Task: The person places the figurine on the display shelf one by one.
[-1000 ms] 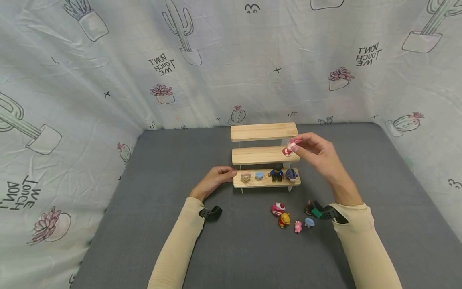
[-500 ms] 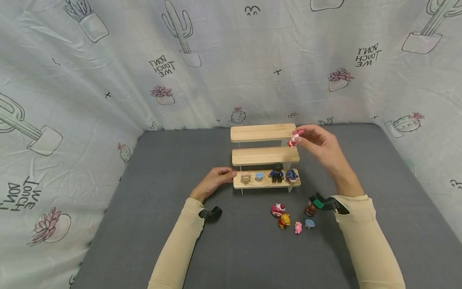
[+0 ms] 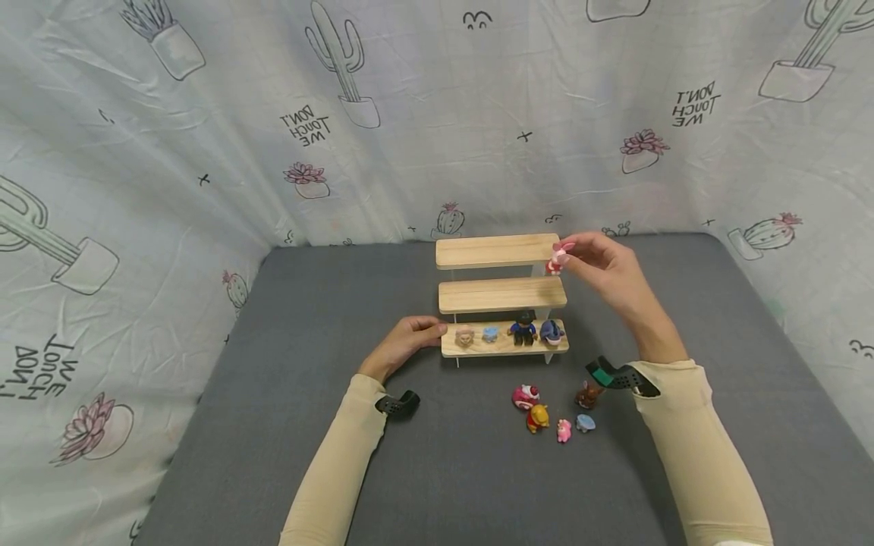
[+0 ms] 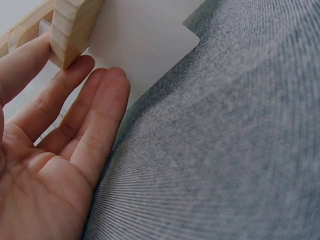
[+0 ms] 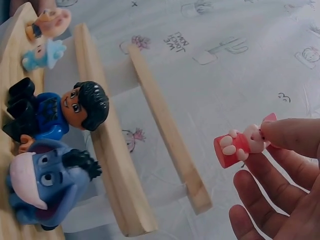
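My right hand (image 3: 606, 277) pinches a small pink piglet-like figurine (image 5: 241, 145) with long ears and a red base between thumb and fingers. In the head view it is at the right end of the top and middle boards of a three-tier wooden display stand (image 3: 501, 294). With thumb and index finger, my left hand (image 4: 65, 120) grips the left end of the stand's lowest board. On that board are a pale lion-like figurine (image 3: 464, 336), a light blue figurine (image 5: 44, 54), a black-haired figure in blue (image 5: 55, 112) and a blue donkey figurine (image 5: 47, 181).
In front of the stand, on the grey table (image 3: 307, 303), lie a pink-and-white figurine (image 3: 526, 396), a yellow bear in red (image 3: 538, 418), a small pink figurine (image 3: 563, 431), a light blue one (image 3: 585, 423) and a brown one (image 3: 587, 395). A patterned curtain (image 3: 423, 152) hangs behind.
My right hand has risen and shifted slightly right with the pink figurine, from over the middle board toward the top board's right end. My left hand has stayed at the lowest board.
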`<state>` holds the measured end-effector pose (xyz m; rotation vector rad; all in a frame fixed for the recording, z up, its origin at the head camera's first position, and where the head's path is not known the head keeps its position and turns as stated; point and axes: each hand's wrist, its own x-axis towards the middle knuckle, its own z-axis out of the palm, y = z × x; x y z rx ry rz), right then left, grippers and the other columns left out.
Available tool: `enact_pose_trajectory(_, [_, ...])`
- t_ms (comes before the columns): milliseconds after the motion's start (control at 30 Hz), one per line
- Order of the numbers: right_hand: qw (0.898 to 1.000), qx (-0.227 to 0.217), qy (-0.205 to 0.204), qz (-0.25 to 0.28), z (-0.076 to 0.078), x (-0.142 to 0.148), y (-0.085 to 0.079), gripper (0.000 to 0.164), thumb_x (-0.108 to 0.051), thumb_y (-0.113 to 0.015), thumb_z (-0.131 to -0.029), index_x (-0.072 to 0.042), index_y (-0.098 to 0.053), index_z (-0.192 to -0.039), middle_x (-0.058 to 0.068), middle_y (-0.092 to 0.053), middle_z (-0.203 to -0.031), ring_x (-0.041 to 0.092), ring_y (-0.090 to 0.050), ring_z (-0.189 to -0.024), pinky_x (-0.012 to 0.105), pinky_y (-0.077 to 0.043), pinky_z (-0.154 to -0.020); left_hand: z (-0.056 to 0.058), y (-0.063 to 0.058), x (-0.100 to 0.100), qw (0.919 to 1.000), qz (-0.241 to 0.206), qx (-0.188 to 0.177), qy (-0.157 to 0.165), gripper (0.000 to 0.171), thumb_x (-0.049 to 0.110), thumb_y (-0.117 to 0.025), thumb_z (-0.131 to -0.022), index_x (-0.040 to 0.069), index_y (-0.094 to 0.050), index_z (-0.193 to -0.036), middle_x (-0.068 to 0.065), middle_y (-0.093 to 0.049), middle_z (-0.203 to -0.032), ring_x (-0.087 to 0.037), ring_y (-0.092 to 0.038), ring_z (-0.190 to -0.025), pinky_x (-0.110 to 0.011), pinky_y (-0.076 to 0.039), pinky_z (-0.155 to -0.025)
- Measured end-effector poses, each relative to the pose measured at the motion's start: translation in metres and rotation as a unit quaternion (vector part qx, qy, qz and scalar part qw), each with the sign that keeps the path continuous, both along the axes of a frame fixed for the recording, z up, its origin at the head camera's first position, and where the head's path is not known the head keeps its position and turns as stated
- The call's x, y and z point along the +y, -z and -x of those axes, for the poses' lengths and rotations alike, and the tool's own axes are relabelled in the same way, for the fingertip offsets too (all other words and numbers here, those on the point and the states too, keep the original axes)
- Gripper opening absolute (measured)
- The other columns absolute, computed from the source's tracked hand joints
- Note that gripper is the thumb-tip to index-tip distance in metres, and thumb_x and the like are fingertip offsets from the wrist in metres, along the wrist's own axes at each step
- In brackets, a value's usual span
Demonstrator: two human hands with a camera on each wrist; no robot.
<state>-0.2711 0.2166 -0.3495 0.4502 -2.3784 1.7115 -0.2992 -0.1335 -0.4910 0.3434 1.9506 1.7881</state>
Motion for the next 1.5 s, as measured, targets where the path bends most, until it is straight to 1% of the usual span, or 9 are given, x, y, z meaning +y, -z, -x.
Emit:
enact_pose_trajectory(200, [1.000, -0.014, 0.004, -0.009, 0.000, -0.001, 0.005, 0.025, -0.013, -0.067, -0.099, 0.000, -0.064, -0.119, -0.020, -0.068, -0.104, 0.001, -0.066, -0.093, 0.014, -0.051, -0.080, -0.001, -0.001, 0.000, 1.0000, 0.003, -0.001, -0.003, 0.037, 0.024, -0.067, -0.099, -0.005, -0.068, -0.121, -0.008, -0.070, -0.116, -0.011, -0.069, -0.102, -0.034, -0.056, -0.100])
enact_pose_trajectory(367, [1.000, -0.018, 0.005, -0.024, 0.002, -0.001, 0.010, 0.027, -0.014, -0.067, -0.099, 0.001, -0.064, -0.122, -0.020, -0.068, -0.105, 0.001, -0.066, -0.094, 0.014, -0.050, -0.083, -0.001, 0.000, 0.000, 1.0000, 0.004, 0.000, -0.004, 0.036, 0.023, -0.067, -0.099, -0.005, -0.068, -0.121, -0.008, -0.070, -0.116, -0.011, -0.069, -0.103, -0.034, -0.056, -0.100])
enact_pose_trajectory(567, [0.999, -0.035, 0.017, -0.036, 0.004, 0.000, 0.016, 0.029, -0.019, -0.066, -0.100, -0.004, -0.065, -0.124, -0.020, -0.068, -0.107, 0.002, -0.065, -0.096, 0.016, -0.050, -0.084, 0.000, 0.001, 0.000, 1.0000, 0.004, -0.001, -0.006, 0.035, 0.023, -0.067, -0.099, -0.004, -0.068, -0.121, -0.008, -0.070, -0.116, -0.011, -0.069, -0.103, -0.035, -0.056, -0.100])
enact_pose_trajectory(733, [0.998, -0.046, 0.025, -0.043, 0.004, 0.000, 0.020, 0.029, -0.022, -0.066, -0.100, -0.006, -0.065, -0.125, -0.020, -0.069, -0.105, 0.006, -0.065, -0.097, 0.018, -0.049, -0.083, -0.001, 0.000, 0.000, 1.0000, 0.005, -0.002, -0.006, 0.034, 0.022, -0.067, -0.099, -0.005, -0.068, -0.119, -0.006, -0.070, -0.114, -0.011, -0.069, -0.102, -0.034, -0.057, -0.099])
enact_pose_trajectory(900, [0.998, -0.040, 0.012, -0.050, 0.003, 0.000, 0.023, 0.029, -0.019, -0.067, -0.100, -0.003, -0.064, -0.124, -0.020, -0.068, -0.105, 0.012, -0.065, -0.098, 0.017, -0.049, -0.081, -0.001, 0.000, 0.000, 1.0000, 0.003, 0.001, -0.005, 0.033, 0.022, -0.066, -0.099, -0.005, -0.068, -0.118, -0.005, -0.070, -0.112, -0.011, -0.069, -0.101, -0.034, -0.057, -0.098])
enact_pose_trajectory(1000, [0.997, -0.041, 0.008, -0.058, 0.002, -0.001, 0.025, 0.029, -0.018, -0.067, -0.100, -0.003, -0.064, -0.125, -0.020, -0.066, -0.106, 0.008, -0.064, -0.096, 0.016, -0.049, -0.080, 0.000, 0.001, -0.001, 1.0000, 0.001, 0.002, -0.004, 0.033, 0.022, -0.066, -0.099, -0.005, -0.069, -0.118, -0.004, -0.070, -0.111, -0.011, -0.069, -0.101, -0.034, -0.057, -0.098])
enact_pose_trajectory(1133, [0.996, -0.046, 0.013, -0.070, 0.002, -0.002, 0.027, 0.030, -0.021, -0.066, -0.100, -0.006, -0.065, -0.126, -0.020, -0.065, -0.107, 0.003, -0.061, -0.096, 0.016, -0.048, -0.080, -0.001, 0.001, -0.001, 1.0000, -0.003, 0.000, -0.001, 0.034, 0.024, -0.067, -0.099, -0.005, -0.069, -0.118, -0.003, -0.070, -0.111, -0.011, -0.069, -0.101, -0.034, -0.057, -0.099])
enact_pose_trajectory(1267, [0.996, -0.049, 0.016, -0.077, 0.002, -0.002, 0.028, 0.032, -0.022, -0.066, -0.100, -0.006, -0.064, -0.128, -0.018, -0.065, -0.108, 0.003, -0.061, -0.097, 0.016, -0.048, -0.081, 0.000, 0.001, -0.002, 1.0000, -0.003, 0.001, 0.000, 0.036, 0.025, -0.068, -0.099, -0.005, -0.068, -0.119, -0.004, -0.070, -0.111, -0.011, -0.069, -0.101, -0.034, -0.057, -0.099])
enact_pose_trajectory(1500, [0.995, -0.054, 0.015, -0.085, 0.003, -0.002, 0.031, 0.032, -0.024, -0.066, -0.100, -0.009, -0.065, -0.129, -0.013, -0.066, -0.112, 0.005, -0.061, -0.099, 0.016, -0.048, -0.081, 0.001, 0.001, -0.001, 1.0000, -0.001, -0.002, -0.001, 0.035, 0.022, -0.066, -0.099, -0.006, -0.067, -0.121, -0.007, -0.070, -0.114, -0.011, -0.069, -0.101, -0.035, -0.057, -0.099])
